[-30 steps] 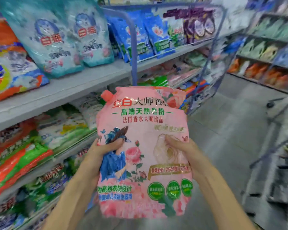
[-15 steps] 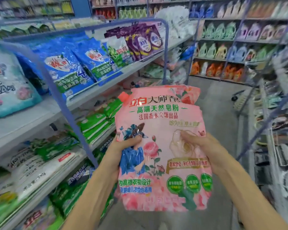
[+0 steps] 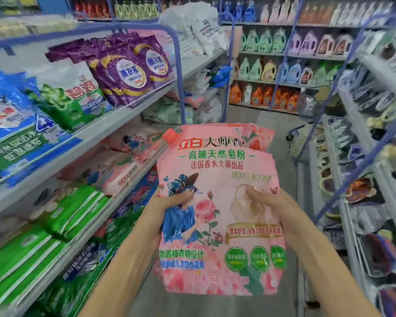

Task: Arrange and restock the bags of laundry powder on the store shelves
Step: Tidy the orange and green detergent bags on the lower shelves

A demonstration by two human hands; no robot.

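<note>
A long shelf unit (image 3: 128,113) fills the left side of the aisle, its boards packed with bags of laundry powder. On the upper board, blue bags (image 3: 12,124) lean at the near end, a green and white bag (image 3: 73,97) stands next, and purple bags (image 3: 128,72) stand towards the far end, all tilted back with their bottoms at the front edge. The board below carries flat green bags (image 3: 73,211) at the near end and pink bags (image 3: 124,172) lying further along, near its front edge.

Across the far end of the aisle, more shelves (image 3: 272,51) hold rows of detergent bottles, with orange bottles (image 3: 263,97) on the lowest board. A rack (image 3: 382,72) on the right holds dark goods too blurred to name. Grey floor (image 3: 249,114) runs between the units.

The pink bag of laundry powder (image 3: 222,225) is not on any board. It is held upright in the middle of the aisle, in front of the person, just off the front edge of the board with the other pink bags. The top of a second pink bag (image 3: 256,136) shows behind it.

The left hand (image 3: 169,207) grasps the bag's left edge with the thumb pressed on the front. The right hand (image 3: 274,207) grasps the right edge the same way. The fingers of both are hidden behind the bag.

A red cap (image 3: 169,135) sits at the bag's top left corner.
</note>
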